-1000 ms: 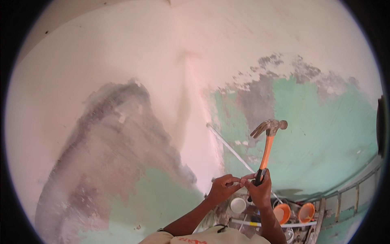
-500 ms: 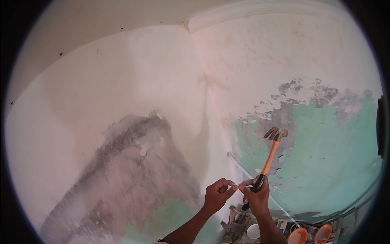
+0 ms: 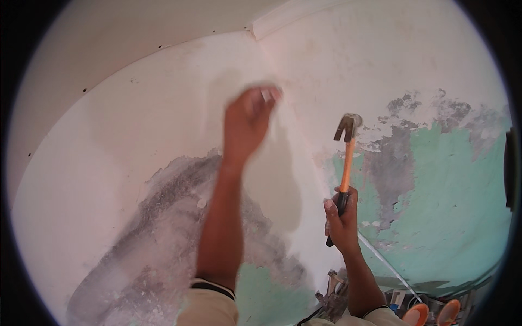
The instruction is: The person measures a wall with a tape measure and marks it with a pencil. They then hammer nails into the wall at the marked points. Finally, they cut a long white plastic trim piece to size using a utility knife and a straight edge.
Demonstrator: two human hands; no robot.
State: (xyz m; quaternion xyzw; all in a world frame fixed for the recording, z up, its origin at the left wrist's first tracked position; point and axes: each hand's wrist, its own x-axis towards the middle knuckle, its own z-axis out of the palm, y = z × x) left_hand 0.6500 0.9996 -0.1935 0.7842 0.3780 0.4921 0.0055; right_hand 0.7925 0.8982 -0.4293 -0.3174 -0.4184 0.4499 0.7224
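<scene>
My left hand (image 3: pixel 247 122) is raised near the corner where two walls meet, below the ceiling. Its thumb and fingers are drawn together in a pinch, smeared by motion; whatever they hold is too small to make out. Lower and to the right, my right hand (image 3: pixel 342 225) is closed round the black grip of a claw hammer (image 3: pixel 347 160). The hammer stands nearly upright, its metal head at the top and its orange handle below. It is in front of the right wall (image 3: pixel 446 195), which has green paint and grey bare patches.
The left wall (image 3: pixel 136 119) is pale, with a large scraped grey patch (image 3: pixel 163 239). A pale pole (image 3: pixel 386 263) leans at the lower right. Two orange-rimmed buckets (image 3: pixel 416 314) and wood scraps (image 3: pixel 336 288) lie along the bottom.
My hands, close together before, are now apart. The left went up toward the corner with its fingers pinched; the right rose a little with the hammer, which now stands more upright.
</scene>
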